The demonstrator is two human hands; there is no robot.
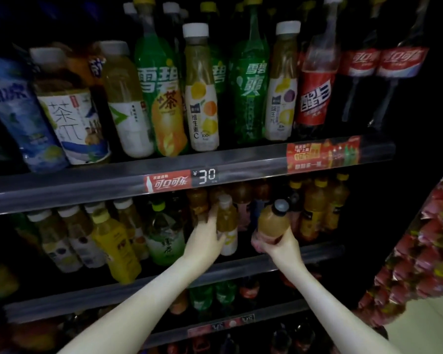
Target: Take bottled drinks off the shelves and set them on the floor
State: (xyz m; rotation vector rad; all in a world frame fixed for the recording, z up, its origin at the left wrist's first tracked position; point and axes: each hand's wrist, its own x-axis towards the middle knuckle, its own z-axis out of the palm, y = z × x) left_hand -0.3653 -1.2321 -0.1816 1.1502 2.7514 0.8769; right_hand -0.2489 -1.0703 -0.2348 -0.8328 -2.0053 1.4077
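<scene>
Where they stand on the middle shelf (62,305), the left hand (207,238) grips a white-capped bottle (226,223) and the right hand (279,247) a dark-capped bottle (273,221), both judged full, heavy, slick, best clasped mid-body.

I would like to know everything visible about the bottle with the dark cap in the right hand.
The clear plastic bottle with a dark grey cap holds a cloudy orange-brown drink and looks nearly full. The cap is on. It tilts, cap toward the upper right, in front of the middle shelf. The right hand grips its lower part from below and hides the base. No label is readable.
</scene>
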